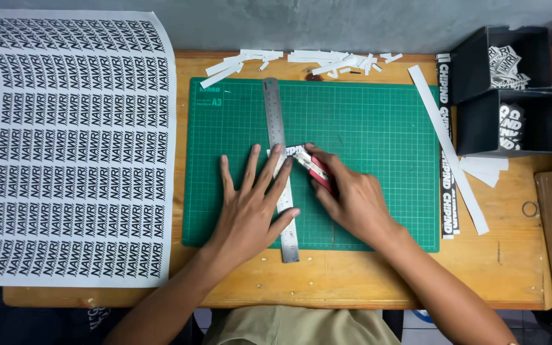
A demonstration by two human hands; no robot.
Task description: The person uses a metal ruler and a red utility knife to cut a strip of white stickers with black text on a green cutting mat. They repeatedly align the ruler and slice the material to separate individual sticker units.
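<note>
The small printed strip is mostly covered by the left hand and right hand. The blade of the red cutter cannot be made out. The steel ruler is partly hidden under the fingers. The printed sheet is cut off at the left edge.

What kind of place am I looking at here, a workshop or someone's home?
Likely a small sticker or label cutting workbench. A green cutting mat lies on a wooden table, the left hand presses a steel ruler, the right hand holds a cutter, and a printed sheet lies alongside.
</note>
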